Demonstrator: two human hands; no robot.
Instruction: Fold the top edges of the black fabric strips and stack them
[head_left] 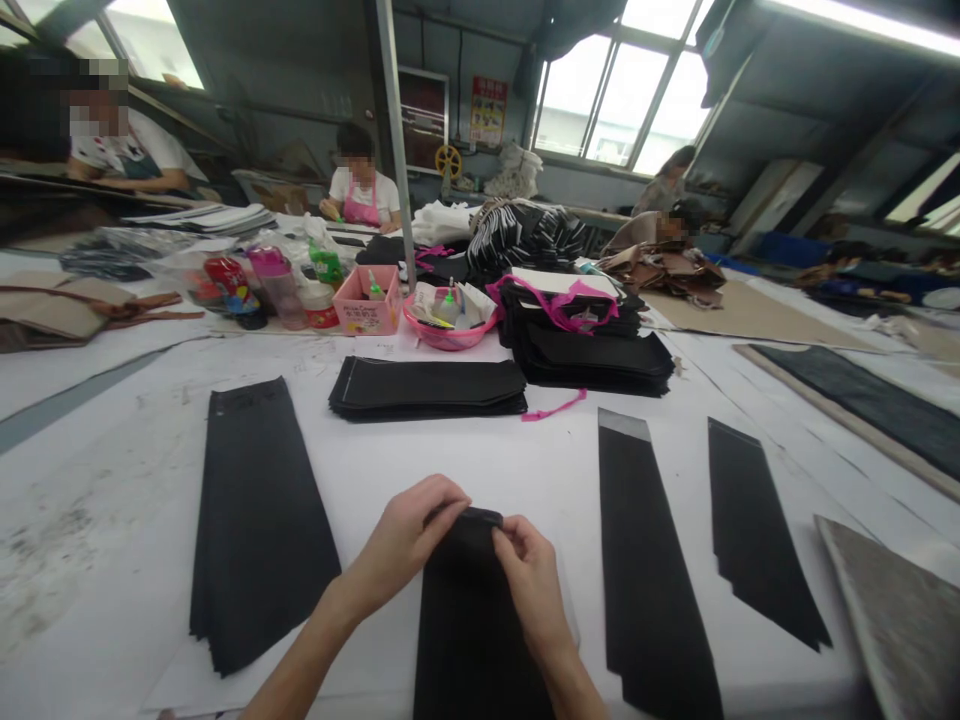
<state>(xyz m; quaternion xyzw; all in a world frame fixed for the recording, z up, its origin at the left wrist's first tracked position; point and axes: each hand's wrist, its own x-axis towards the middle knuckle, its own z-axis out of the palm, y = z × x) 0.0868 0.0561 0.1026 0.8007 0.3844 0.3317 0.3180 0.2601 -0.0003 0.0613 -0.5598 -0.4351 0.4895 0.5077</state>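
A long black sheet of material [472,630] lies in front of me, its far edge folded over. My left hand [420,520] pinches the left end of that folded edge between thumb and fingers. At the right corner, my right hand [529,565] grips the same edge, thumb on top. Left of my hands is a fanned stack of black panels [259,520]. To the right lie a black strip with a grey end [652,560] and a shorter black piece [761,530].
Beyond my hands sit a stack of black panels [427,388], a taller black pile [592,355], a pink ribbon [555,406], a pink basket [450,338] and a pink box [367,312]. A grey board [900,610] is at right. Several people work farther back.
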